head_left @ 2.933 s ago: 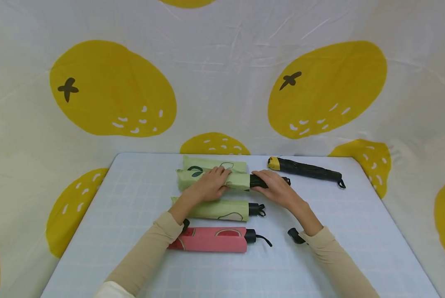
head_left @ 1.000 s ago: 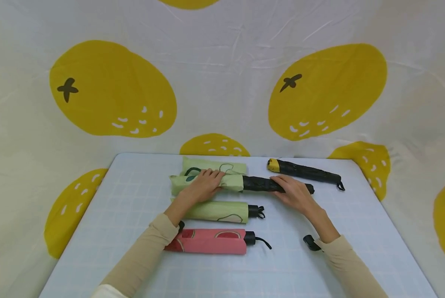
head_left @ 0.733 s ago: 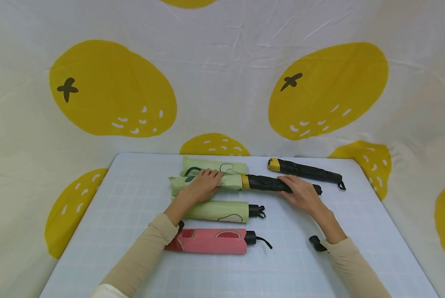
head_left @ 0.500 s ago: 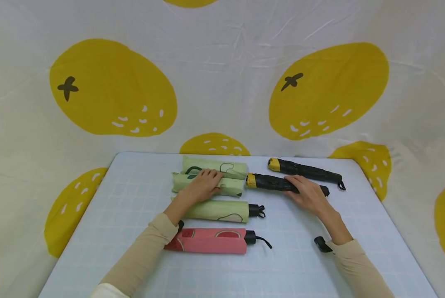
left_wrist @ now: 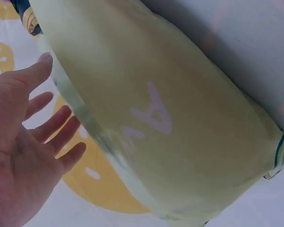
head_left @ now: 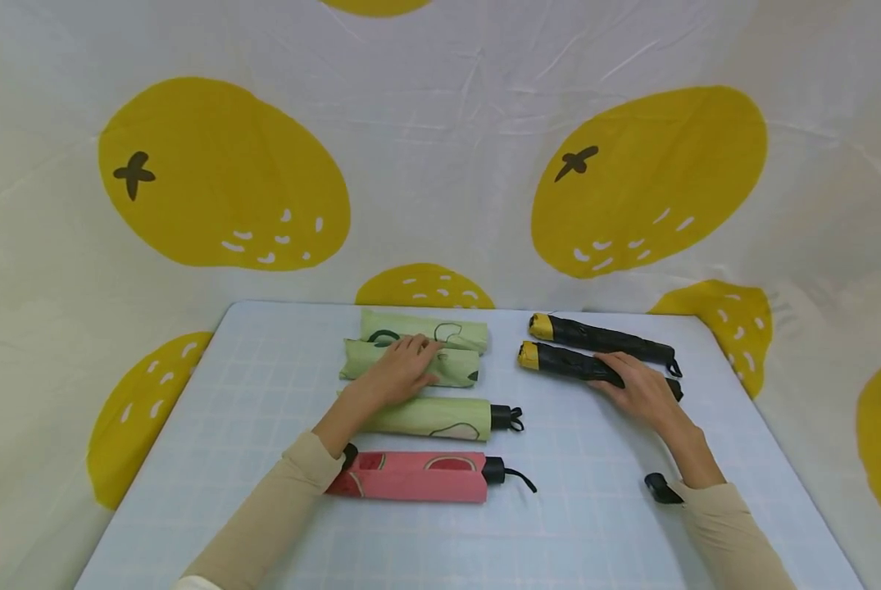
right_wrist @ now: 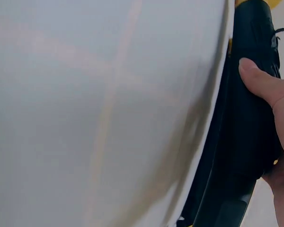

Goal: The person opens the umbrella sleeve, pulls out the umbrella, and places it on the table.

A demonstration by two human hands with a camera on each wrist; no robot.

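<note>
My right hand [head_left: 635, 389] grips a folded black umbrella [head_left: 561, 362] with a yellow tip, thumb along its side in the right wrist view. It lies beside a second black umbrella [head_left: 602, 337] of the same kind. My left hand [head_left: 392, 375] is over a flat pale green umbrella sleeve [head_left: 456, 367], its fingers loosely extended. In the left wrist view those fingers hold nothing, and a green cover [left_wrist: 146, 104] with pale lettering fills the middle. Whether my left fingertips touch the sleeve is unclear.
Behind lies another green sleeve [head_left: 418, 324]. In front are a green-covered umbrella [head_left: 433, 419] and a pink watermelon-print one [head_left: 425, 478], both with black handles to the right. Table [head_left: 558, 541] has a pale checked cloth; a lemon-print curtain [head_left: 440, 188] stands behind.
The black umbrella has come out of the green sleeve, moving right with my right hand until apart from it. My left hand stays over the sleeve, which now lies flat.
</note>
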